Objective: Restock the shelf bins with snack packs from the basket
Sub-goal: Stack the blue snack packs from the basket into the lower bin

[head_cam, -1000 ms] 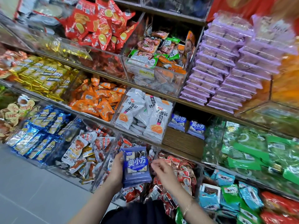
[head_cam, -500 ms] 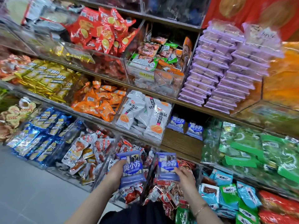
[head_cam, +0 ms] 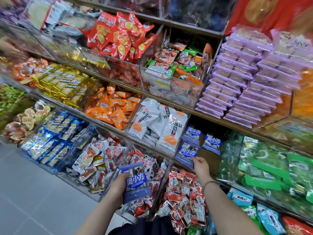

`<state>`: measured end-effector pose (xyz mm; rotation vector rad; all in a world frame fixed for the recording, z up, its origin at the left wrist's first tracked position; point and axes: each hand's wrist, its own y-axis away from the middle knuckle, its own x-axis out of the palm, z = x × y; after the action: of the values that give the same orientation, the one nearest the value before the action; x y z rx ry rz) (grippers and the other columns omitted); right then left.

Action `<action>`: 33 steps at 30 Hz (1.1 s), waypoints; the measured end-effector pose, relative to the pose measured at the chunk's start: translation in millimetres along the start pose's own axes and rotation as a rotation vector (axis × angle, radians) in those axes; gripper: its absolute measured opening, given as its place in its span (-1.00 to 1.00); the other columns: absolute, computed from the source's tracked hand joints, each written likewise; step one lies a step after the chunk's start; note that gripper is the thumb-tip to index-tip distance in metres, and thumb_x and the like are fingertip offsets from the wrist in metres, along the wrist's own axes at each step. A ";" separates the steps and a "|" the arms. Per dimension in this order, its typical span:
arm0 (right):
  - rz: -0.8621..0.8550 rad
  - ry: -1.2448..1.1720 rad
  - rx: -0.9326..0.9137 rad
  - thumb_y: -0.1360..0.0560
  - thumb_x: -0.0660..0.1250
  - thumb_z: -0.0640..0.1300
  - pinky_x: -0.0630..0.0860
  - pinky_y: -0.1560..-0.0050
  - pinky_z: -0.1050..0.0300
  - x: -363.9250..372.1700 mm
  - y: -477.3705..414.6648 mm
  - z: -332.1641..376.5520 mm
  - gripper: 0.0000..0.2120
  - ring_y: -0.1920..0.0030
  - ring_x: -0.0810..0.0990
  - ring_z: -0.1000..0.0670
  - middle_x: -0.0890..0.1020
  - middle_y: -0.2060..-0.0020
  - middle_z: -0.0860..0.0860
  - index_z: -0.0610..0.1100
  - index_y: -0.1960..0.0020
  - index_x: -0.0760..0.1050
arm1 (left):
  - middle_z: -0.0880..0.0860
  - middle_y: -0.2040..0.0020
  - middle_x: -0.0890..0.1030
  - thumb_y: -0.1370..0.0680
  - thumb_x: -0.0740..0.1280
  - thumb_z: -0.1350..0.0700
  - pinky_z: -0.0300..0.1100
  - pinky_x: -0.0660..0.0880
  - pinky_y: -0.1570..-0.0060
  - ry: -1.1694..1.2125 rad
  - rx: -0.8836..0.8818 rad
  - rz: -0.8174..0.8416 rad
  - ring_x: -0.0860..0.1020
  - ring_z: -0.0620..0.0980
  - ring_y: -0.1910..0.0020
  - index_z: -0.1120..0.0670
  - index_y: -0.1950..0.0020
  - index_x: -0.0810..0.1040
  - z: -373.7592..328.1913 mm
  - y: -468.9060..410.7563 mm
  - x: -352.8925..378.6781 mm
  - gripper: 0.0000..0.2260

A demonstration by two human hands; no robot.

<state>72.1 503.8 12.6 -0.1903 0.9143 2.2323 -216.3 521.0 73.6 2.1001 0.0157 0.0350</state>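
Reaching up, right hand (head_cam: 200,167) pinching a blue snack pack (head_cam: 187,154) by its lower edge at the wooden shelf bay (head_cam: 210,161), just below two matching packs (head_cam: 202,139), left hand (head_cam: 121,185) curled round a stack of packs (head_cam: 135,183) over the clear bins (head_cam: 116,168).

The wooden shelf (head_cam: 199,114) rises in stepped tiers lined with clear bins (head_cam: 176,95). The upper tier carries red packs (head_cam: 118,36), mixed green and orange packs (head_cam: 166,64), and stacked purple packs (head_cam: 237,85). Below sit gold packs (head_cam: 64,82), orange packs (head_cam: 111,107) and white packs (head_cam: 152,122); just beside these, blue-violet packs (head_cam: 212,142) stand on bare board. The lowest tier holds blue foil packs (head_cam: 55,138) and green packs (head_cam: 264,163).
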 end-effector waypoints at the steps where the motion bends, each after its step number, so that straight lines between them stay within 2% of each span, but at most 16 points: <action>1: 0.025 0.082 -0.020 -0.57 0.24 -0.07 0.49 -0.15 -0.11 -1.3 -0.2 -0.2 -0.70 -0.06 0.55 -0.20 0.54 -0.19 -0.18 -0.19 -0.25 0.46 | 0.15 0.39 0.66 -0.63 0.14 0.12 -0.09 0.49 0.31 -0.002 0.006 0.001 0.60 0.11 0.46 0.18 0.11 0.49 -0.4 0.3 -0.1 -0.78; 5: 0.119 0.148 -0.057 -0.59 0.20 -0.02 0.34 -0.35 -0.08 -10.1 4.5 -6.5 -0.53 -0.41 0.31 -0.18 0.26 -0.47 -0.10 -0.10 -0.47 0.27 | 0.17 0.35 0.66 -0.62 0.14 0.14 -0.07 0.51 0.28 0.020 0.012 0.031 0.61 0.12 0.44 0.17 0.15 0.47 -1.6 0.7 2.0 -0.78; 7: 0.095 0.135 -0.073 -0.59 0.21 -0.05 0.42 -0.28 -0.06 -12.3 15.2 -12.4 -0.51 -0.35 0.39 -0.17 0.34 -0.41 -0.11 -0.14 -0.47 0.22 | 0.20 0.25 0.65 -0.62 0.14 0.14 -0.06 0.53 0.25 0.011 0.019 0.060 0.61 0.15 0.33 0.19 0.08 0.46 -1.5 1.7 6.3 -0.82; 8: 0.074 0.117 -0.085 -0.58 0.23 -0.06 0.52 -0.11 0.03 -12.6 25.0 -15.7 -0.53 -0.25 0.48 -0.15 0.41 -0.35 -0.09 -0.14 -0.44 0.26 | 0.21 0.23 0.65 -0.62 0.14 0.15 -0.06 0.55 0.27 0.006 0.022 0.077 0.61 0.16 0.30 0.20 0.04 0.47 -1.7 2.4 9.2 -0.83; 10: 0.128 0.075 -0.112 -0.57 0.25 -0.03 0.50 0.17 0.21 -9.2 48.9 -23.8 -0.66 -0.03 0.58 -0.03 0.51 -0.21 -0.02 -0.09 -0.31 0.39 | 0.21 0.25 0.67 -0.62 0.15 0.14 -0.06 0.58 0.29 -0.001 0.018 0.102 0.63 0.17 0.31 0.22 0.00 0.49 -1.9 3.0 17.0 -0.81; 14: 0.563 -0.004 -0.050 -0.54 0.27 0.07 0.57 0.11 0.21 7.0 92.8 -38.0 -0.75 0.06 0.63 0.02 0.64 -0.01 0.01 0.00 -0.14 0.51 | 0.26 0.16 0.68 -0.64 0.14 0.13 0.08 0.61 0.16 -0.031 -0.018 0.207 0.66 0.21 0.27 0.24 -0.09 0.48 0.6 10.2 40.9 -0.79; 17: 0.673 -0.084 -0.027 -0.49 0.35 0.01 0.59 -0.02 0.11 17.1 109.1 -43.5 -0.74 0.01 0.65 -0.01 0.66 -0.02 -0.01 -0.01 -0.16 0.52 | 0.22 0.20 0.69 -0.64 0.15 0.17 -0.02 0.62 0.24 -0.066 0.022 0.301 0.67 0.13 0.30 0.22 -0.10 0.47 2.7 18.5 57.8 -0.84; 18: 0.668 -0.116 -0.016 -0.47 0.38 0.00 0.59 -0.05 0.06 18.1 111.4 -46.4 -0.70 0.00 0.64 -0.04 0.66 -0.03 -0.04 -0.05 -0.17 0.52 | 0.16 0.24 0.69 -0.63 0.17 0.17 -0.10 0.59 0.32 -0.110 0.051 0.312 0.66 0.08 0.33 0.17 -0.06 0.47 4.0 21.4 62.4 -0.88; 20: 0.630 -0.231 0.042 -0.40 0.43 -0.03 0.57 0.08 0.10 15.0 113.8 -51.7 -0.56 0.09 0.60 -0.06 0.63 0.05 -0.11 -0.23 -0.18 0.47 | -0.03 0.26 0.61 -0.62 0.21 0.14 -0.21 0.48 0.31 -0.331 0.191 0.272 0.60 -0.09 0.31 0.05 0.00 0.43 5.3 29.4 67.5 -0.96; 23: 0.512 -0.490 0.190 -0.39 0.43 -0.17 0.51 0.27 0.12 0.8 111.4 -62.1 -0.55 0.23 0.56 -0.06 0.56 0.17 -0.15 -0.32 -0.17 0.35 | -0.14 0.00 0.49 -0.58 0.25 0.07 -0.36 0.39 0.04 -0.845 0.724 0.154 0.52 -0.05 -0.07 0.07 -0.21 0.39 8.0 25.9 61.8 -0.78; 25: 0.421 -0.562 0.243 -0.41 0.40 -0.16 0.46 0.27 0.07 -13.5 106.1 -68.2 -0.59 0.26 0.54 -0.07 0.56 0.19 -0.15 -0.27 -0.18 0.38 | 0.00 -0.27 0.42 -0.54 0.28 0.07 -0.20 0.31 -0.29 -1.077 1.123 -0.022 0.37 0.03 -0.33 0.15 -0.38 0.34 5.1 24.7 55.3 -0.57; 27: 0.333 -0.585 0.244 -0.42 0.38 -0.12 0.41 0.30 0.12 -28.6 97.7 -72.0 -0.66 0.30 0.54 -0.04 0.60 0.23 -0.10 -0.24 -0.13 0.46 | 0.14 -0.40 0.35 -0.50 0.32 0.08 0.04 0.24 -0.41 -1.169 1.344 -0.117 0.30 0.14 -0.42 0.22 -0.43 0.31 -0.8 19.5 52.4 -0.47; 29: 0.238 -0.605 0.248 -0.49 0.33 -0.11 0.36 0.27 0.12 -40.4 85.6 -72.8 -0.77 0.29 0.52 -0.01 0.62 0.23 -0.08 -0.20 -0.09 0.49 | 0.16 -0.52 0.19 -0.51 0.31 0.05 0.16 0.10 -0.46 -1.323 1.363 -0.101 0.18 0.16 -0.50 0.19 -0.51 0.19 -6.5 10.1 52.5 -0.37; 30: 0.191 -0.612 0.257 -0.52 0.31 -0.10 0.34 0.25 0.12 -44.7 78.6 -71.7 -0.82 0.27 0.51 0.00 0.61 0.20 -0.07 -0.16 -0.07 0.50 | 0.12 -0.57 0.01 -0.53 0.28 0.00 0.17 0.00 -0.47 -1.427 1.308 -0.086 0.09 0.13 -0.53 0.15 -0.55 0.07 -6.4 4.4 52.5 -0.32; 32: 0.100 -0.636 0.293 -0.54 0.30 -0.08 0.36 0.23 0.14 -50.8 65.1 -65.6 -0.87 0.23 0.46 0.01 0.55 0.15 -0.05 -0.11 -0.05 0.50 | 0.06 -0.54 -0.33 -0.56 0.22 -0.09 0.19 -0.08 -0.46 -1.638 1.169 -0.084 -0.02 0.09 -0.55 0.09 -0.57 -0.10 -1.5 -5.8 51.3 -0.28; 33: 0.062 -0.654 0.314 -0.54 0.31 -0.09 0.39 0.27 0.16 -52.3 58.6 -61.7 -0.86 0.25 0.43 0.03 0.52 0.16 -0.03 -0.10 -0.07 0.49 | 0.06 -0.51 -0.41 -0.56 0.21 -0.12 0.20 -0.07 -0.46 -1.716 1.117 -0.100 -0.02 0.09 -0.55 0.07 -0.57 -0.11 1.7 -10.7 49.7 -0.27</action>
<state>64.4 404.5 19.4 0.6794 0.8798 1.9636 -166.6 526.2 64.5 2.3932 -1.0708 -2.2013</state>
